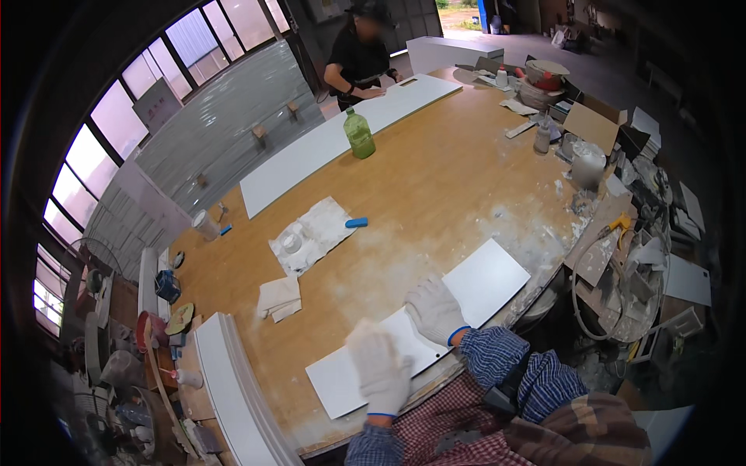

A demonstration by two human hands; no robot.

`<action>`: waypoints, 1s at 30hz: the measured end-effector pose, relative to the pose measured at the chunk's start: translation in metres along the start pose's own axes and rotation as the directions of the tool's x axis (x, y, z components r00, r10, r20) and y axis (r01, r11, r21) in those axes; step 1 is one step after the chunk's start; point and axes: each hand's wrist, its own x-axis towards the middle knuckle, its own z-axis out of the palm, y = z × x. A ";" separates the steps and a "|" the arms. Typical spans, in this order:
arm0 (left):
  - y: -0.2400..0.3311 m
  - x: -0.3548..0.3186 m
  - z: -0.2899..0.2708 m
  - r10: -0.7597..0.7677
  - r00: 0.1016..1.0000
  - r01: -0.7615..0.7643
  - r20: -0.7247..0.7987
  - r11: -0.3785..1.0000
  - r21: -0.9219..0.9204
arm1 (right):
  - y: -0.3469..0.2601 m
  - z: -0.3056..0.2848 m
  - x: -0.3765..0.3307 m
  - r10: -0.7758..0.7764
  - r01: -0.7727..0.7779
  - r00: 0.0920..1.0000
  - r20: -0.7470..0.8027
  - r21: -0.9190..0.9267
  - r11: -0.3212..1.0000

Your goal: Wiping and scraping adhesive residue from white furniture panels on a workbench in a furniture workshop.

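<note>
A long white board (491, 281) lies along the near edge of the table, with a small dark hole by its near edge. My left hand (381, 374), in a white glove, is over the board's left part and smeared by motion. Under its fingers shows a pale beige cloth-like piece (364, 332), too blurred to name surely. My right hand (437, 312), also gloved, rests flat on the middle of the board, its fingers stretched out and pointing to the far left.
A white cloth (318, 227) with a small white container (292, 242), a folded cloth (278, 298) and a green bottle (359, 136) stand on the wooden table (435, 182). Stacked white panels (225, 373) are left, clutter and a hose right. Across, a person (359, 58) touches another white board (311, 155).
</note>
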 end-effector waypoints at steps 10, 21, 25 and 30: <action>-0.051 -0.041 -0.058 -0.094 0.991 0.092 -0.098 0.996 -0.019 | 0.007 0.002 -0.009 0.025 -0.023 0.999 -0.034 0.063 0.998; 0.020 0.037 0.012 0.088 0.996 -0.090 -0.030 0.991 -0.094 | 0.004 0.009 -0.006 0.023 -0.023 1.000 -0.008 -0.001 1.000; 0.020 0.023 -0.024 0.159 0.987 -0.155 0.023 0.980 -0.127 | 0.008 0.002 -0.007 0.015 -0.015 1.000 0.026 -0.007 1.000; -0.075 -0.033 -0.048 -0.136 0.984 0.135 -0.117 0.991 -0.022 | 0.003 -0.001 -0.009 0.042 -0.040 0.999 -0.017 0.070 0.997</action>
